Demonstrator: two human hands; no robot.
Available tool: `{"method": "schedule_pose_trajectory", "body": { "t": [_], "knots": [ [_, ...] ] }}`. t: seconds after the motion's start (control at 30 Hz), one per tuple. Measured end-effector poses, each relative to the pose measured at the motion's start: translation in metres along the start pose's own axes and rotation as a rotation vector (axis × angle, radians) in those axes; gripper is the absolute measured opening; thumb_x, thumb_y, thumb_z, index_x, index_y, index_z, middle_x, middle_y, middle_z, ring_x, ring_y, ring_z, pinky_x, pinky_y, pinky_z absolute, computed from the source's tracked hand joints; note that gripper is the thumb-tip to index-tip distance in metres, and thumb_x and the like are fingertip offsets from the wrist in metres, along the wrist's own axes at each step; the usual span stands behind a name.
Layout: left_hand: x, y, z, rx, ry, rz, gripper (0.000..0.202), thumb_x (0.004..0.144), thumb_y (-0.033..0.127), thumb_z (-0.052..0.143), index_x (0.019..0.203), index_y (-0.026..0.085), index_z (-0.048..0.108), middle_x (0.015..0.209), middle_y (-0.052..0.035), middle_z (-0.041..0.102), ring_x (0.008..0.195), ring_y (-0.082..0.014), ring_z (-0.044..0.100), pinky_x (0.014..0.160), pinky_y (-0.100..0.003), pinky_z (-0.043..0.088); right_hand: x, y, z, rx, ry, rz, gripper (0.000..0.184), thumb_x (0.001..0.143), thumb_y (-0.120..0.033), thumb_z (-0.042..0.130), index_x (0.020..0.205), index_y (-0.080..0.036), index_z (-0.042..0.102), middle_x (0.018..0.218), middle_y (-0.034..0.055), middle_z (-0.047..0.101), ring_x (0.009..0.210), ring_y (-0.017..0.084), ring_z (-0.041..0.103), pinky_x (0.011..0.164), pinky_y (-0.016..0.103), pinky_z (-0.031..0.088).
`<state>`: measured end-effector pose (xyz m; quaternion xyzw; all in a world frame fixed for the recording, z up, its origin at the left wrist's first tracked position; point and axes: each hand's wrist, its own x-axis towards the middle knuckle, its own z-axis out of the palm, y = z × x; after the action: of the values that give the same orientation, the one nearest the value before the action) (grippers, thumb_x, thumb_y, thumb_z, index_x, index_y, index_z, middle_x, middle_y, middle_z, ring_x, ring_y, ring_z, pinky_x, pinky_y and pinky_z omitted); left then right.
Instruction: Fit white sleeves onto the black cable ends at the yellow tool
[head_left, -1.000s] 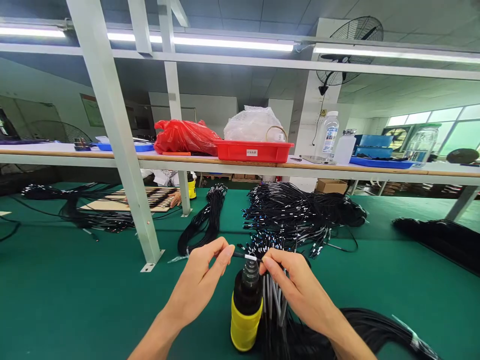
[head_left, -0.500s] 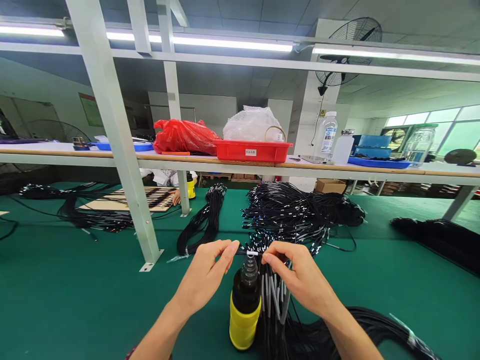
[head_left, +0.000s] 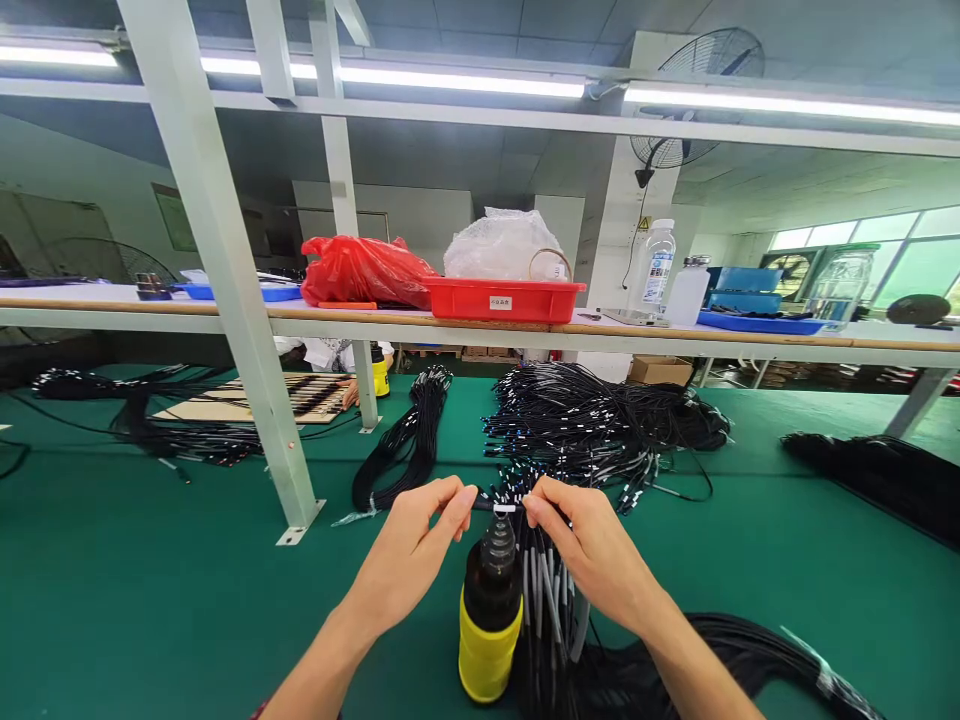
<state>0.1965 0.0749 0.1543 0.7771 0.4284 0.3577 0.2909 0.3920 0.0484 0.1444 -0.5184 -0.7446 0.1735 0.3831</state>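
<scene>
My left hand point(head_left: 416, 545) and my right hand point(head_left: 581, 545) pinch the two ends of one thin black cable with a white band point(head_left: 501, 508), held level just above the ribbed tip of a dark bottle with a yellow lower half point(head_left: 490, 620). The bottle stands upright on the green table between my wrists. My right hand also grips a bunch of grey-ended black cables point(head_left: 546, 600) that hang down beside the bottle.
A heap of black cables with white and blue tips point(head_left: 592, 425) lies behind my hands. A looped black bundle point(head_left: 405, 445) and a white frame post point(head_left: 247, 330) stand to the left. A shelf above carries a red tray point(head_left: 502, 300), a red bag and bottles. More cables lie at right.
Both hands with the banded cable have crept slightly up and to the left over the bottle tip. The view has shifted a little; the grips are unchanged.
</scene>
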Motion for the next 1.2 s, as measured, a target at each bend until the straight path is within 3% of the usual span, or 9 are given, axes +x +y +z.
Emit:
{"method": "schedule_pose_trajectory", "body": {
  "t": [0.23, 0.5, 0.7, 0.87, 1.2],
  "knots": [
    [-0.001, -0.002, 0.0, 0.015, -0.005, -0.012, 0.046, 0.096, 0.048, 0.034, 0.06, 0.02, 0.042, 0.062, 0.0043, 0.044, 0.062, -0.0135, 0.041, 0.061, -0.025, 0.032, 0.0, -0.001, 0.001, -0.009, 0.001, 0.02, 0.041, 0.099, -0.037, 0.034, 0.065, -0.019, 0.049, 0.058, -0.0039, 0.05, 0.055, 0.011, 0.04, 0.056, 0.026, 0.026],
    [-0.005, -0.003, -0.004, 0.029, 0.04, 0.029, 0.022, 0.095, 0.039, 0.044, 0.084, 0.022, 0.053, 0.082, 0.0031, 0.054, 0.083, -0.0155, 0.049, 0.077, -0.026, 0.036, -0.002, 0.0, 0.004, 0.136, 0.03, 0.023, 0.024, 0.095, -0.032, 0.044, 0.076, -0.02, 0.05, 0.068, -0.0032, 0.052, 0.064, 0.012, 0.043, 0.06, 0.025, 0.031],
    [-0.025, 0.0, -0.009, -0.042, -0.047, -0.016, 0.03, 0.097, 0.043, 0.038, 0.078, 0.022, 0.05, 0.075, 0.0044, 0.05, 0.073, -0.0138, 0.045, 0.068, -0.024, 0.035, -0.019, -0.011, 0.007, 0.174, -0.012, 0.03, 0.028, 0.096, -0.036, 0.042, 0.075, -0.019, 0.051, 0.068, -0.0031, 0.052, 0.065, 0.012, 0.043, 0.061, 0.025, 0.031],
    [-0.048, 0.001, -0.009, -0.045, -0.05, -0.053, 0.035, 0.098, 0.045, 0.032, 0.077, 0.022, 0.047, 0.075, 0.0041, 0.048, 0.071, -0.0136, 0.044, 0.067, -0.023, 0.034, -0.034, -0.015, 0.017, 0.217, -0.054, 0.048, 0.032, 0.096, -0.039, 0.041, 0.075, -0.02, 0.055, 0.069, -0.0024, 0.053, 0.064, 0.012, 0.042, 0.059, 0.025, 0.03],
    [-0.08, -0.01, 0.015, -0.217, 0.093, -0.142, 0.038, 0.095, 0.05, 0.033, 0.071, 0.022, 0.044, 0.069, 0.0039, 0.043, 0.067, -0.0138, 0.042, 0.067, -0.022, 0.035, -0.055, -0.008, 0.044, 0.324, -0.013, 0.071, 0.043, 0.094, -0.048, 0.038, 0.068, -0.018, 0.052, 0.065, -0.0013, 0.047, 0.062, 0.012, 0.041, 0.06, 0.024, 0.03]
  ]
}}
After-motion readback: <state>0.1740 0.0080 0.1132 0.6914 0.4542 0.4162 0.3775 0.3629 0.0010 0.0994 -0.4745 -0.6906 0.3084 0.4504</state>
